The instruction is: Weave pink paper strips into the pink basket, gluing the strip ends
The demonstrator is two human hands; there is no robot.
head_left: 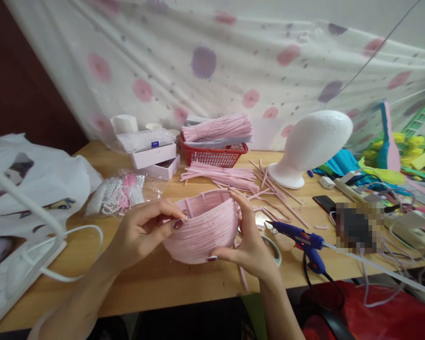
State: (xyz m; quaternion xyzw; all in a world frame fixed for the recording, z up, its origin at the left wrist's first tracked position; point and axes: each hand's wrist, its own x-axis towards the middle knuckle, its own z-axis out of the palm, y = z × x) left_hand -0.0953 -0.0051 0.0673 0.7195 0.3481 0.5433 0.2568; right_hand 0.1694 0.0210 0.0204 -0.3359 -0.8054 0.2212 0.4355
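Observation:
Both of my hands hold a pink bowl-shaped basket (pixel 205 226) made of wound pink strips, just above the wooden table (pixel 156 278). My left hand (pixel 141 231) grips its left rim, thumb pressed on the outside wall. My right hand (pixel 250 236) cups its right side, fingers along the rim and thumb under the base. A few pink strip ends stick up from the rim.
A blue glue gun (pixel 304 243) lies right of my hands with its cord. Loose pink strips (pixel 226 174), a red basket (pixel 216 153) of strips, a white foam head (pixel 311 144), pink boxes (pixel 152 156), a bead bag (pixel 122 193), a phone (pixel 326 203) and a power strip (pixel 354 186) fill the table.

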